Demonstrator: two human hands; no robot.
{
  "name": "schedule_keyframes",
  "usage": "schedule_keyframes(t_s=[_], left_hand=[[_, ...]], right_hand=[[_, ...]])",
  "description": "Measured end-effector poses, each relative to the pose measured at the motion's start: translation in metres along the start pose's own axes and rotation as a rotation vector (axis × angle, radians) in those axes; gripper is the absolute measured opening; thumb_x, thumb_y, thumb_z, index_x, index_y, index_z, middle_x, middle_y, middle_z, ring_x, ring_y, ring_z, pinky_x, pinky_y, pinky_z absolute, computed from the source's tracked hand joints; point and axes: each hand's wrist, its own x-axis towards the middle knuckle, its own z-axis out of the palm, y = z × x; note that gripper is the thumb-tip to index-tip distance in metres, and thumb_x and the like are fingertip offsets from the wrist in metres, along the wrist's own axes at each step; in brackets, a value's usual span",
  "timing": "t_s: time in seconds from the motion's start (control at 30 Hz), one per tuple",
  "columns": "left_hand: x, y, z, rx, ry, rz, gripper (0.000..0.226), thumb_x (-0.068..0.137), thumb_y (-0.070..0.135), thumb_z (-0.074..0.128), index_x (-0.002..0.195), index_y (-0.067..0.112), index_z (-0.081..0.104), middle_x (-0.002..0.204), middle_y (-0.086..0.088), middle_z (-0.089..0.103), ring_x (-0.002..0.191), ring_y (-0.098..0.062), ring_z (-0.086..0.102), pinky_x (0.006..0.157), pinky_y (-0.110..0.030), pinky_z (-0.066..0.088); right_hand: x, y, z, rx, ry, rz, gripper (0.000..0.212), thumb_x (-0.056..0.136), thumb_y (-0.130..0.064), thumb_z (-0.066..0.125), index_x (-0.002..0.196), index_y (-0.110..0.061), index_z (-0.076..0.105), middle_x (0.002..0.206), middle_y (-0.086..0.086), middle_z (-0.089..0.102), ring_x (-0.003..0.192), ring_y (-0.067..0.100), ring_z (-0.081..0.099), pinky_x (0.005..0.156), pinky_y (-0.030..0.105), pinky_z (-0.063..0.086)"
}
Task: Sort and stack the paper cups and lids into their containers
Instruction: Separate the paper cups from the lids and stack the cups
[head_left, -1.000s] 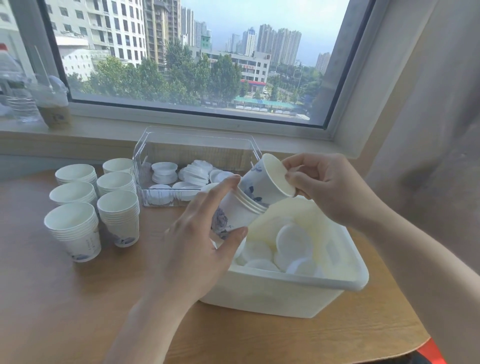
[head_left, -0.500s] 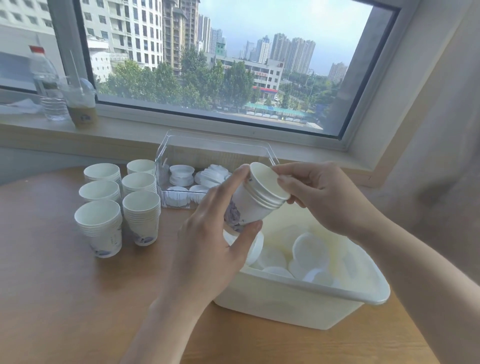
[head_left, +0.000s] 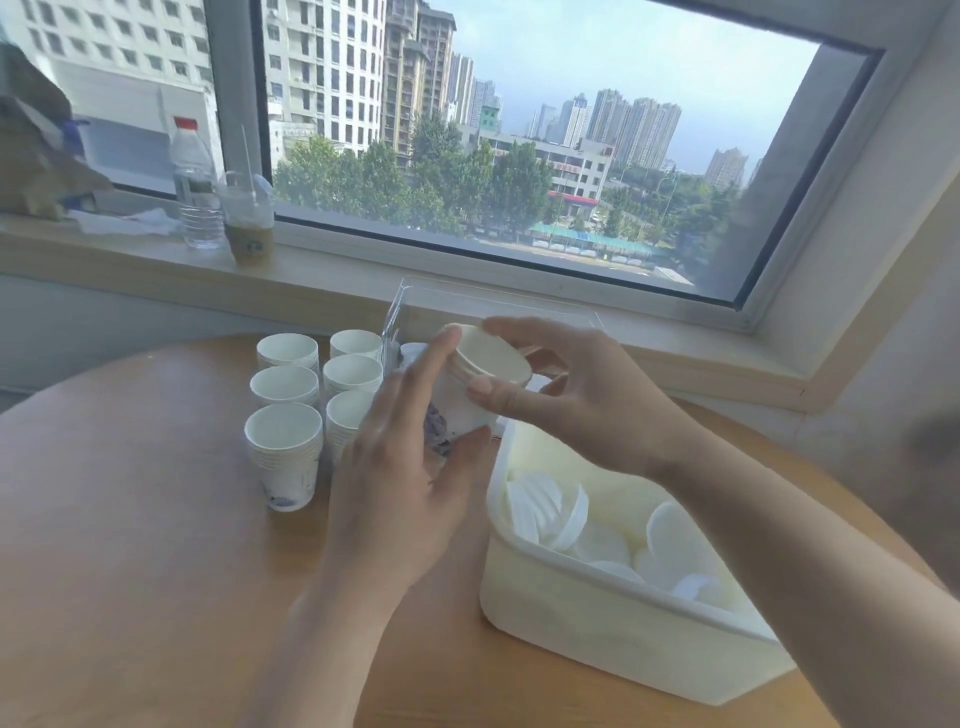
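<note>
Cups stack (head_left: 462, 395) tilted, mouth toward right hand (head_left: 582, 400) | left hand (head_left: 400, 467) grips body | right fingertips seemingly pinch rim.

Cup stacks (head_left: 306, 395) left on table (head_left: 130, 545), bin (head_left: 613, 618) right holding lids (head_left: 670, 535)

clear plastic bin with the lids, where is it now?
Head view, centre: the clear plastic bin sits at the table's back edge under the windowsill, mostly hidden behind both hands, right of the paper cup stacks.

Tilted nested cup stack (head_left: 470, 395) above six upright stacks (head_left: 284, 452)
</note>
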Motion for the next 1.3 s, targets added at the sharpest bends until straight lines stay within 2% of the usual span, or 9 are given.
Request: schedule_keyframes(t_s=[0.13,0.23,0.33,0.43,0.53,0.7,0.93,1.07,1.3], left_hand=[[0.002,-0.023,-0.018,-0.016,0.025,-0.057,0.079,0.092,0.033,0.080,0.155,0.050,0.037,0.139,0.028,0.054,0.120,-0.003,0.061,0.092,-0.036,0.056],[0.003,-0.043,-0.031,-0.013,0.031,-0.117,0.082,0.086,0.045,0.077,0.155,0.058,0.034,0.139,0.026,0.058,0.111,-0.008,0.068,0.087,-0.044,0.061],[0.003,-0.067,-0.042,0.028,0.034,-0.144,0.087,0.088,0.044,0.078,0.159,0.055,0.029,0.139,0.023,0.058,0.122,-0.005,0.062,0.094,-0.037,0.056],[0.002,-0.096,-0.054,0.092,0.069,-0.247,0.098,0.083,0.031,0.088,0.159,0.050,0.028,0.139,0.016,0.057,0.129,-0.011,0.056,0.098,-0.043,0.053],[0.000,-0.122,-0.066,0.170,0.123,-0.345,0.104,0.075,0.040,0.090,0.160,0.041,0.029,0.136,0.015,0.054,0.131,-0.018,0.050,0.100,-0.041,0.045],[-0.003,-0.144,-0.075,0.141,0.052,-0.491,0.116,0.064,0.054,0.095,0.160,0.041,0.030,0.142,0.015,0.054,0.135,-0.015,0.050,0.105,-0.039,0.045],[-0.005,-0.146,-0.076,0.161,0.004,-0.453,0.090,0.068,0.039,0.097,0.141,0.052,0.045,0.128,0.020,0.066,0.114,-0.019,0.067,0.095,-0.049,0.057],[-0.006,-0.147,-0.079,0.166,-0.004,-0.459,0.089,0.069,0.038,0.096,0.142,0.050,0.047,0.125,0.023,0.067,0.109,-0.014,0.068,0.091,-0.046,0.059],[-0.006,-0.142,-0.082,0.134,-0.013,-0.481,0.090,0.070,0.035,0.096,0.145,0.048,0.048,0.123,0.020,0.069,0.102,-0.009,0.071,0.088,-0.044,0.060]], right_hand=[[0.027,-0.008,0.024,-0.014,-0.032,-0.008,0.067,0.083,-0.059,0.080,0.140,-0.030,0.064,0.125,-0.020,0.070,0.113,-0.004,0.065,0.098,0.028,0.055],[0.047,-0.013,0.040,-0.018,-0.080,-0.006,0.058,0.083,-0.055,0.083,0.133,-0.030,0.068,0.117,-0.019,0.073,0.102,-0.006,0.067,0.090,0.019,0.053],[0.068,-0.016,0.055,-0.010,-0.076,-0.005,0.058,0.081,-0.049,0.085,0.133,-0.029,0.069,0.118,-0.013,0.074,0.102,0.003,0.070,0.095,0.033,0.056],[0.089,-0.018,0.069,0.039,-0.053,0.013,0.063,0.080,-0.040,0.088,0.136,-0.024,0.066,0.119,-0.007,0.074,0.101,0.015,0.072,0.095,0.048,0.058],[0.107,-0.019,0.085,0.006,-0.060,-0.003,0.064,0.079,-0.042,0.089,0.136,-0.023,0.065,0.120,-0.008,0.072,0.103,0.011,0.070,0.097,0.045,0.057],[0.120,-0.019,0.113,-0.059,-0.160,-0.024,0.061,0.081,-0.043,0.087,0.134,-0.023,0.067,0.121,-0.011,0.073,0.102,0.008,0.068,0.099,0.038,0.055],[0.126,-0.021,0.133,-0.166,-0.241,-0.041,0.064,0.077,-0.052,0.087,0.132,-0.026,0.069,0.120,-0.016,0.073,0.105,0.006,0.067,0.100,0.035,0.054],[0.124,-0.021,0.145,-0.233,-0.275,-0.091,0.058,0.078,-0.054,0.087,0.127,-0.028,0.071,0.115,-0.012,0.073,0.104,0.011,0.066,0.097,0.035,0.052],[0.129,-0.017,0.161,-0.305,-0.378,-0.048,0.079,0.079,-0.055,0.086,0.146,-0.024,0.060,0.135,-0.006,0.065,0.122,0.014,0.060,0.100,0.029,0.047]])
